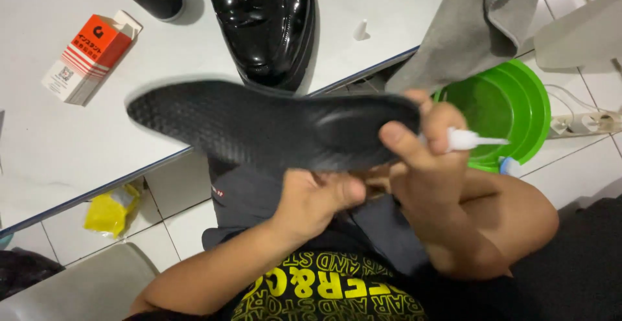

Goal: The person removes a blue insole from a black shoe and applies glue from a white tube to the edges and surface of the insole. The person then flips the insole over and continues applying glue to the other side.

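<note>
Both hands busy: left hand (317, 201) grips textured black insole (259, 126) from beneath; right hand (424, 146) pinches small white tube (470, 140).

A black insole (259, 126) stretches flat and nearly level across the middle of the frame, toe end at left, heel end at right. Its upturned face carries a fine woven-looking texture toward the toe and a smoother oval hollow at the heel (slightly blurred). A small white tube (470, 141) with a narrow nozzle pointing right sits just beside the heel end.
</note>
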